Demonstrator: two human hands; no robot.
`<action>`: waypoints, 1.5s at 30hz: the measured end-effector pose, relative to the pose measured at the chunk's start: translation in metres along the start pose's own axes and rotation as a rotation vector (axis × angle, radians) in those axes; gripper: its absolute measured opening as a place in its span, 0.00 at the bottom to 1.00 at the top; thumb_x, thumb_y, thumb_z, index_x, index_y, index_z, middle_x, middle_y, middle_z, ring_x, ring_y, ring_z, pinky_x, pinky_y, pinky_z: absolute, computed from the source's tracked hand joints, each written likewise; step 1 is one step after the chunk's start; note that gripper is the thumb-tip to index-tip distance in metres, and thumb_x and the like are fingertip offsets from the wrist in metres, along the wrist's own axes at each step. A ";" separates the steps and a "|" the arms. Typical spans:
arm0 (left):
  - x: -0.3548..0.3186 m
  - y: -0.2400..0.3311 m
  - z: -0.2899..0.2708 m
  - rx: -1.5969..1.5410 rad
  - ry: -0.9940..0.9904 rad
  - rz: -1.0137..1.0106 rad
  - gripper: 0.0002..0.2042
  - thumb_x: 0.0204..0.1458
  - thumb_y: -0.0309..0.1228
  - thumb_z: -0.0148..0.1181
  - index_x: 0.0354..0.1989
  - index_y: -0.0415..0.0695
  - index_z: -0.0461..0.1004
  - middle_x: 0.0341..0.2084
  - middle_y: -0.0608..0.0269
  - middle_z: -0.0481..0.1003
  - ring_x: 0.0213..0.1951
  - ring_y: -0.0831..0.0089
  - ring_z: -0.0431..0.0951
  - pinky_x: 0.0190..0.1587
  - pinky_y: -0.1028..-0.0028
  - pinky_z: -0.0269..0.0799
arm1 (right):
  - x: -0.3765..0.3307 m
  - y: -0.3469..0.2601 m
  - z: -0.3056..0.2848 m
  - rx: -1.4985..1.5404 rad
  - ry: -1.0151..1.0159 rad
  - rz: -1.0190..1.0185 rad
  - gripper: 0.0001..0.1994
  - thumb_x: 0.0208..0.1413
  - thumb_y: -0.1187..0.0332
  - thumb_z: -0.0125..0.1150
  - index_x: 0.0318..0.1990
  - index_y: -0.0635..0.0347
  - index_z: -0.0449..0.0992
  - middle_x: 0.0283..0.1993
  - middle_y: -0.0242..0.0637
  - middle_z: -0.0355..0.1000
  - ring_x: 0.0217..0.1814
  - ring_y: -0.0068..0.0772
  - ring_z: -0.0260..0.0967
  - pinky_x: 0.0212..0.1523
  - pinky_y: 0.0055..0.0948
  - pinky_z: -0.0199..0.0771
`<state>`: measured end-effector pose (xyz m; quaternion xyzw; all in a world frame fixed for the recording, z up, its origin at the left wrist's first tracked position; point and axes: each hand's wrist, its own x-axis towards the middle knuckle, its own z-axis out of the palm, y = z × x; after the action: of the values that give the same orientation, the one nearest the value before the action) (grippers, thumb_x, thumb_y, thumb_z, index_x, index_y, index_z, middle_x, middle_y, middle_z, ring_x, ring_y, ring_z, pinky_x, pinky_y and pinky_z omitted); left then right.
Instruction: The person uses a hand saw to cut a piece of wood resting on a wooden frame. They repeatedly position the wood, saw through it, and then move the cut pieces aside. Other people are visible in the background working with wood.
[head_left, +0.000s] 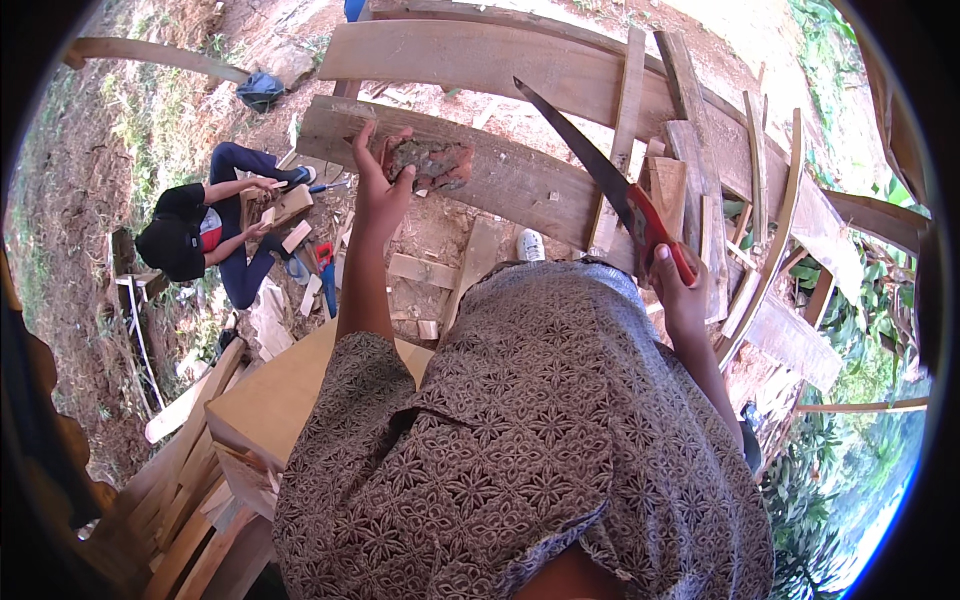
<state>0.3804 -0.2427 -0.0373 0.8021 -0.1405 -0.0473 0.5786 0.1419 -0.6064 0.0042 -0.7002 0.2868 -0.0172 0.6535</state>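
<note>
At the upper middle my left hand [383, 185] is closed on the left end of a rough reddish broken brick [450, 168] with grey mortar on it. The thumb lies across its near side while one finger points up; the other fingers are partly hidden. The brick is over a weathered plank [530, 180]; whether it rests on the wood I cannot tell. My right hand [682, 282] grips the red handle of a handsaw [603, 175]. Its dark blade slants up and to the left across the planks, the tip near a farther board [450, 60].
On the left a seated person [205, 225] in dark clothes handles wood pieces. Another saw [327, 280] with a red and blue look lies near them. Planks and offcuts [690, 180] are stacked at right. A brown panel [290, 385] stands by my left elbow, beside more boards [190, 470].
</note>
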 end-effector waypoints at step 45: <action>-0.538 0.154 -0.129 -0.742 1.911 0.488 0.17 0.54 0.21 0.59 0.49 0.51 0.63 0.43 0.58 0.73 0.42 0.63 0.77 0.44 0.61 0.83 | 0.240 0.185 0.106 -1.147 -0.676 -0.727 0.30 0.55 0.46 0.67 0.46 0.71 0.77 0.45 0.56 0.78 0.49 0.54 0.77 0.52 0.43 0.74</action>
<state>-0.1299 -0.0189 0.1029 0.2284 0.2397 0.6824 0.6518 0.3147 -0.6084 -0.2663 -0.9480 -0.2140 0.1361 0.1924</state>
